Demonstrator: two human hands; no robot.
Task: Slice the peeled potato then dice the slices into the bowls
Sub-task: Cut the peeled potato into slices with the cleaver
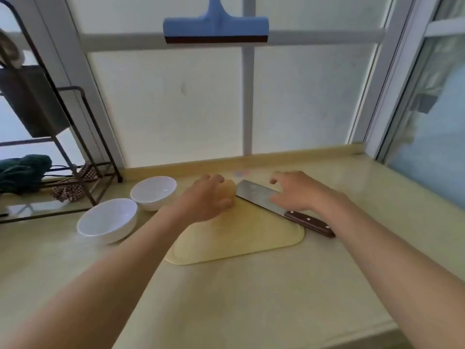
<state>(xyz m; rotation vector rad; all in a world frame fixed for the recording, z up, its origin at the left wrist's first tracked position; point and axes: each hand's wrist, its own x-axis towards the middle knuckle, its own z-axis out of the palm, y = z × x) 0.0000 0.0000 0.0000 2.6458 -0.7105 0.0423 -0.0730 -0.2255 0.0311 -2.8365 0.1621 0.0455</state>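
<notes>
A pale peeled potato [229,189] lies at the far end of the yellow cutting board [241,238]. My left hand [203,197] curls over the potato and covers most of it. A cleaver [256,196] with a brown wooden handle [310,224] lies flat along the board's right edge. My right hand [292,191] hovers over the blade with fingers spread and loosely bent, holding nothing. Two white bowls, the nearer bowl [107,220] and the farther bowl [153,192], stand left of the board and look empty.
A black wire rack [75,152] stands at the far left with a green cloth [22,176] and a checked cloth [68,191] under it. A blue squeegee [216,28] hangs on the frosted window behind the counter. The counter's front edge drops off at lower right.
</notes>
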